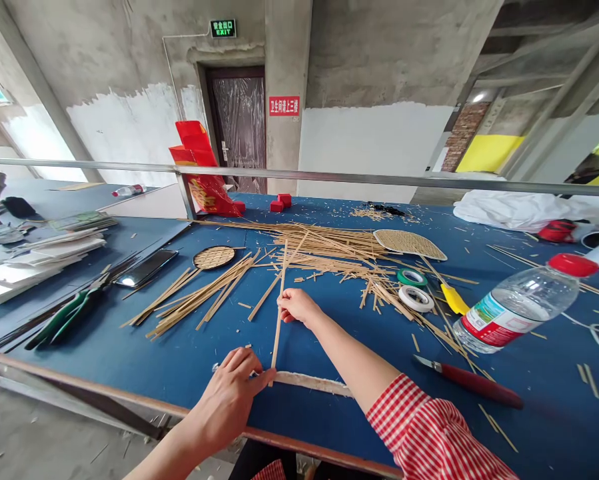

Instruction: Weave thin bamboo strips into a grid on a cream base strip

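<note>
My right hand [299,307] pinches a thin, pale bamboo strip [278,337] partway along its length. The strip runs from the table's near edge toward the pile of strips. Lower left, my left hand [234,383] rests on the blue table with its fingers bent, its thumb pressing the strip's near end. At that end the strip meets a whitish, rough-edged flat band [313,383] lying crosswise; part of the band is behind my right forearm. Loose bamboo strips [204,293] are fanned out to the left, and a larger pile [309,243] lies beyond my right hand.
To the right lie a red-handled knife [479,385], a water bottle [524,303], green tape [412,277], white tape [416,299] and a woven fan [409,245] with a yellow handle. Leftward are green-handled pliers [62,320], a phone [146,267] and a round woven piece [214,257].
</note>
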